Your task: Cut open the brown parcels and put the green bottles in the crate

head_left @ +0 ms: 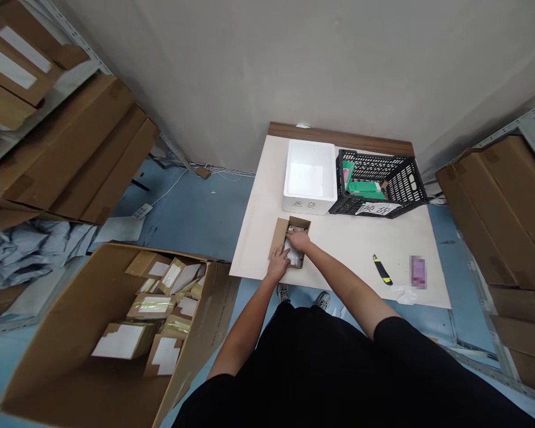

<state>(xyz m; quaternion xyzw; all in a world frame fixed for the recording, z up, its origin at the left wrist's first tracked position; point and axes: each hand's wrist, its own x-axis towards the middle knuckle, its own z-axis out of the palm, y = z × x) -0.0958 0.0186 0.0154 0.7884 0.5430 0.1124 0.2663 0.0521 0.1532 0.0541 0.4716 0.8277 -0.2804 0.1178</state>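
Carton [277,236], right hand [298,241] inside; foam box [323,205], crate label [377,208] bear handwritten characters.

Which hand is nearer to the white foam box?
The right hand, in the small carton in front of the white foam box. The left hand is farther back, at the carton's side.

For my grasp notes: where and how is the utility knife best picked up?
Probably by its black-and-yellow handle, right hand coming from the near side: the utility knife lies flat, handle end nearer, narrow tip pointing away.
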